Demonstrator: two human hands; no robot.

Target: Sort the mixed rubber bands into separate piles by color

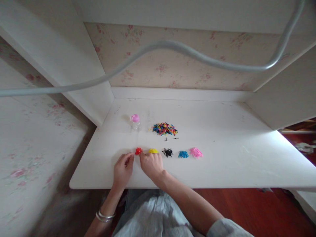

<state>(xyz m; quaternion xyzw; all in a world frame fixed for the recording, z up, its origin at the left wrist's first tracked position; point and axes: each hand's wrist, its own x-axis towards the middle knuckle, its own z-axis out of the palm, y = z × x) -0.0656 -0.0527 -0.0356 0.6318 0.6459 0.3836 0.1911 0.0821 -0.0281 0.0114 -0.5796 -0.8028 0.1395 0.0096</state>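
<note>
A small red pile of bands lies between my two hands. My left hand is at its left, fingers closed together; anything between the fingertips is too small to make out. My right hand touches the right side of the red pile with its curled fingers, and what it may hold is hidden. Just behind the right hand sits a yellow pile. Further right lie a black pile, a blue pile and a pink pile. A mixed-colour heap is behind the row.
A small clear container with a pink top stands at the back left of the white table. Two dark loose pieces lie in front of the mixed heap. A grey cable or tube crosses the upper view.
</note>
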